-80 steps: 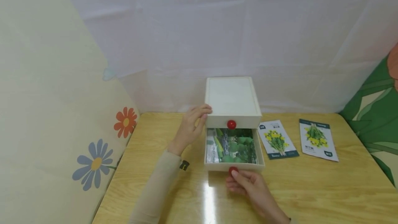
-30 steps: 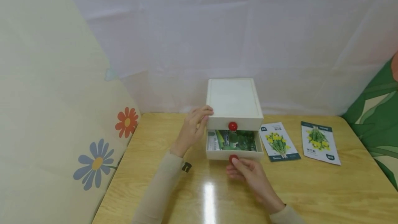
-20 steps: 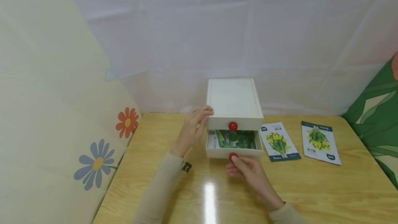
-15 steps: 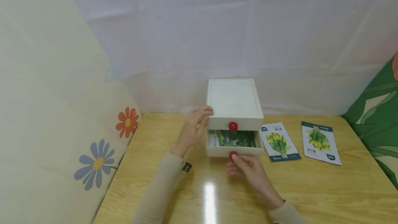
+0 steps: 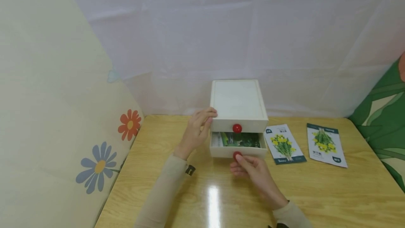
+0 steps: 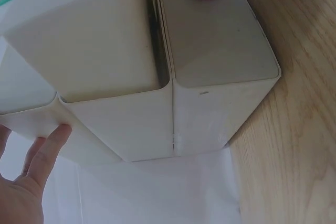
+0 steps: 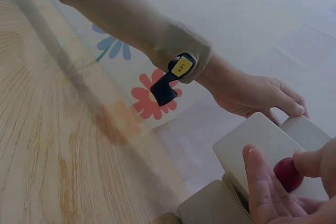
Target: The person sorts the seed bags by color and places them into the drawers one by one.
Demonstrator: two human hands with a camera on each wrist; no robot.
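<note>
A white drawer cabinet (image 5: 238, 97) with red knobs stands on the table. Its middle drawer (image 5: 218, 152) is partly pulled out and holds printed packets (image 5: 242, 140) with green pictures. My right hand (image 5: 257, 177) pinches that drawer's red knob (image 7: 287, 176) between thumb and fingers. At the cabinet's upper left corner, my left hand (image 5: 193, 133) rests its fairly straight fingers on the top edge and side. The left wrist view shows its fingertips against the side wall, and below the pulled-out drawer a bottom drawer (image 6: 220, 40) pushed in. The top drawer (image 5: 221, 126) is also pushed in.
Two seed packets with yellow-flowered greens, a nearer one (image 5: 283, 143) and a farther one (image 5: 326, 145), lie right of the cabinet on the wooden table (image 5: 316, 192). A white cloth (image 5: 196, 38) hangs behind. Flower-printed panels (image 5: 63, 97) flank the table.
The middle drawer has slid inward, away from me, with my right hand on its knob, so less of the packets inside shows. My left hand has stayed at the cabinet's corner.
</note>
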